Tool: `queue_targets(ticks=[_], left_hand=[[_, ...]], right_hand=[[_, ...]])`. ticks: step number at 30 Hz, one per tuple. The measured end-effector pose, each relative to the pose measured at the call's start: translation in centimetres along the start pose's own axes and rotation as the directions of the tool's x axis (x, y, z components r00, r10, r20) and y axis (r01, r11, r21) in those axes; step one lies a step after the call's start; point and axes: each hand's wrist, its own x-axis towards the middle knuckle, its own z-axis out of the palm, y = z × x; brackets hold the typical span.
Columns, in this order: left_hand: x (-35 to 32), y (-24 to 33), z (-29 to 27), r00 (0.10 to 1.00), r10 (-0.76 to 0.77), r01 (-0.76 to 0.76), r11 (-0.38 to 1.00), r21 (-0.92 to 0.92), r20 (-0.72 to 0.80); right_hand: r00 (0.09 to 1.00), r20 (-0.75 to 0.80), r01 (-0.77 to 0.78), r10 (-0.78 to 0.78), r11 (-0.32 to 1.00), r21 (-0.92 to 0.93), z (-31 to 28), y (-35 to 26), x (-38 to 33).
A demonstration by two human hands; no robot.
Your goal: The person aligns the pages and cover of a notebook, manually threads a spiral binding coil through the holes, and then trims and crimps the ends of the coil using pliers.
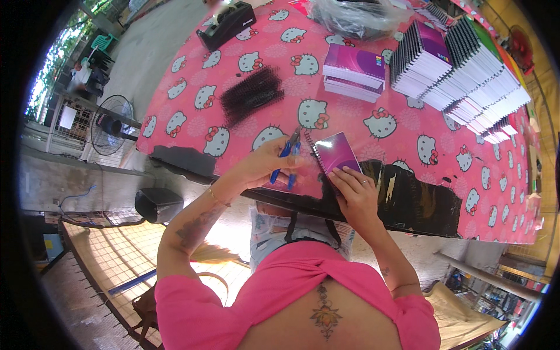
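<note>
While the left hand (271, 158) curls around blue-handled pliers (285, 151), the tips near the wire binding (318, 156), the right hand (357, 191) lies outstretched, fingers pressing the purple spiral notebook (338, 150) near the worn table edge (426, 201). Black binding coils (252, 96) lie beyond, left of stacked purple notebooks (354, 67).

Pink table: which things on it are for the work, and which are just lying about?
For the work:
pliers, in the left hand
notebook, under the right hand
probably the black coils and stacked notebooks

Seemingly just lying about:
tape dispenser
plastic bag
</note>
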Motion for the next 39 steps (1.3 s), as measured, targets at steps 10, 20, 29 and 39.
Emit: queue_targets(ticks=[10, 20, 29, 39], left_hand=[[0.8, 0.4, -1.4, 0.966, -0.256, 0.254, 0.964, 0.075, 0.025], [2.1, 0.8, -1.0, 0.954, -0.299, 0.294, 0.948, 0.119, 0.023], [2.3, -0.4, -0.5, 0.973, -0.230, 0.231, 0.961, 0.150, -0.026], [1.8, 1.0, -1.5, 0.964, -0.254, 0.263, 0.878, 0.400, -0.076]], right_hand=[[1.000, -0.011, -0.012, 0.012, 1.000, 0.029, 0.1, -0.1, 0.0], [1.000, -0.028, 0.001, -0.001, 1.000, 0.007, 0.2, 0.2, -0.1], [1.000, 0.003, -0.008, 0.008, 1.000, 0.004, 0.0, 0.1, -0.1], [1.000, -0.007, -0.010, 0.010, 1.000, 0.014, 0.2, 0.1, -0.2]])
